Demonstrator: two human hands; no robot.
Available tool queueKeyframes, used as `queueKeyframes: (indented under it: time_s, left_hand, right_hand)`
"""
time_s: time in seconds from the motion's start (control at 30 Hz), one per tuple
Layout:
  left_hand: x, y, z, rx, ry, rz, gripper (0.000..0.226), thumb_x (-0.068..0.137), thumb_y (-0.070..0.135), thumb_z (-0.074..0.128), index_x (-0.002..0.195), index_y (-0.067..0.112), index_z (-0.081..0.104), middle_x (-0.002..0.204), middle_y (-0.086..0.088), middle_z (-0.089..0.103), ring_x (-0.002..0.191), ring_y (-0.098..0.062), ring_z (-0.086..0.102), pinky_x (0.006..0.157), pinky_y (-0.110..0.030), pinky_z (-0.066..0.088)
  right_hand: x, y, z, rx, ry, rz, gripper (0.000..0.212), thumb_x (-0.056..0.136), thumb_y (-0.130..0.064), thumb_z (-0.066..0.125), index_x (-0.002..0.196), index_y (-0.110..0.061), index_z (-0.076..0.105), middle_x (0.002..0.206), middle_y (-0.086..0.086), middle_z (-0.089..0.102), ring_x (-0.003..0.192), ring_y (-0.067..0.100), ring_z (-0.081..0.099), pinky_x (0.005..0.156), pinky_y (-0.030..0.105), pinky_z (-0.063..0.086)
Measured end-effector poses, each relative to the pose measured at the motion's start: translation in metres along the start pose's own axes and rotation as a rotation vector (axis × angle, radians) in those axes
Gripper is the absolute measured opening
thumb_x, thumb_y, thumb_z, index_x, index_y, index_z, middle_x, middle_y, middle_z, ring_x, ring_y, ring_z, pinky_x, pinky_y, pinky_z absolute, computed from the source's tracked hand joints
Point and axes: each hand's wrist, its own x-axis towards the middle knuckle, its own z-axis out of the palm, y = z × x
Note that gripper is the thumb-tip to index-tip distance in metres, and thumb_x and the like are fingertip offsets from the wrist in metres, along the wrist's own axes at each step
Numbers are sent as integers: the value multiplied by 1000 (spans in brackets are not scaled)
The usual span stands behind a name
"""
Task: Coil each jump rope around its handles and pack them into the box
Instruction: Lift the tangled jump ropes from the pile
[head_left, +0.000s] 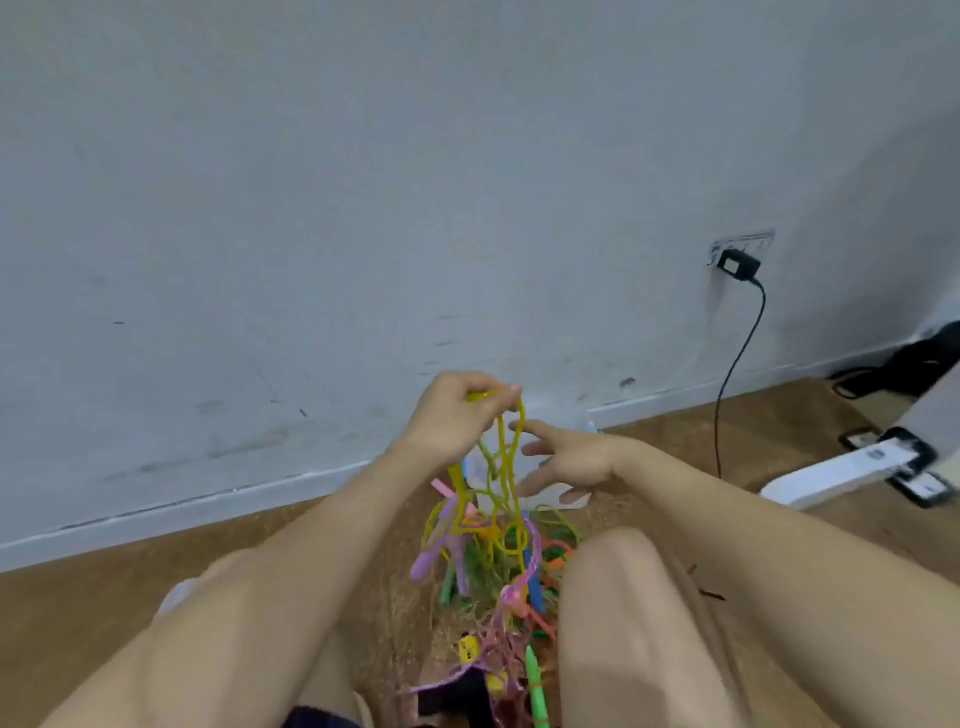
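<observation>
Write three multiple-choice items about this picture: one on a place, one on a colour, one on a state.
1. Where is the black charger?
A) plugged into the wall socket
B) on the floor
C) in a hand

2. What colour is the rope that the left hand holds up?
A) blue
B) yellow
C) black

3. How is the right hand?
A) gripping a handle
B) open, fingers spread
C) out of view

Answers: 1 A, it sits on the socket with its cable hanging down. 2 B, yellow loops hang from the curled fingers. 3 B, its fingers are straight beside the rope.
</observation>
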Motion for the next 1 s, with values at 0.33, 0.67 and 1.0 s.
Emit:
queueKeyframes:
  time_s: [0.33,0.67,1.0]
  left_hand:
    - [1,96,-57,-836,113,151,33,100,35,41,80,15,57,38,4,24,35,-9,17,44,-22,12]
    - [14,-24,-54,164,-115,-244,20,95,4,45,90,18,59,69,-7,54,56,-22,50,50,-26,45]
    - [13,-10,-57,175,-328,-230,8,99,18,47,104,14,41,88,-19,70,63,-26,64,51,-28,49]
  right_hand:
    - [-20,-11,20,-104,186,-204,24,96,-28,56,85,-8,63,70,6,55,58,12,51,48,17,42]
    - [-19,23,-32,440,247,-13,27,97,-26,55,74,-11,56,63,6,60,49,13,58,40,20,48]
    - [-15,-18,-71,908,456,-320,44,99,-42,44,71,-10,58,47,-3,42,30,7,32,33,16,23]
